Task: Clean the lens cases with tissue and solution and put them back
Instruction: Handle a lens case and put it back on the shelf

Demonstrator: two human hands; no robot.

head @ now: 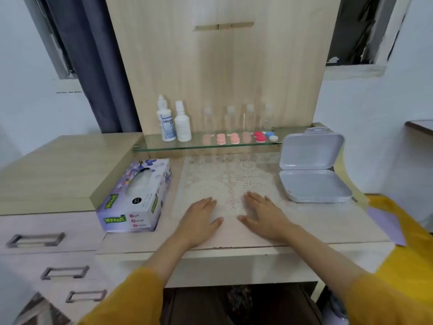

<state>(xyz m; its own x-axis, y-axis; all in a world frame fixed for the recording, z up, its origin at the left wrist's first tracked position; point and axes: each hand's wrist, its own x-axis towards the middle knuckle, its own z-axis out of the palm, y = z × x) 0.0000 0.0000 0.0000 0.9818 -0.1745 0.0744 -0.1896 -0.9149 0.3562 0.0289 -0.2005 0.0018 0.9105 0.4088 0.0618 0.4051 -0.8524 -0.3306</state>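
Observation:
Several lens cases line the glass shelf (pixel 164 146) at the back: pink ones (pixel 221 138) in the middle, a red one (pixel 259 136) and a blue-and-white one (pixel 271 136) to the right. Two white solution bottles (pixel 167 123) (pixel 182 124) stand at the shelf's left end. A purple tissue box (pixel 136 195) lies on the desk to the left. My left hand (pixel 199 221) and my right hand (pixel 264 216) rest flat on the desk, palms down, fingers straight, holding nothing.
Clear small bottles (pixel 230 118) stand behind the cases. An open lilac plastic box (pixel 311 170) sits at the right of the desk. A lace mat (pixel 225 177) covers the desk middle. Drawers with handles (pixel 35 240) lie lower left.

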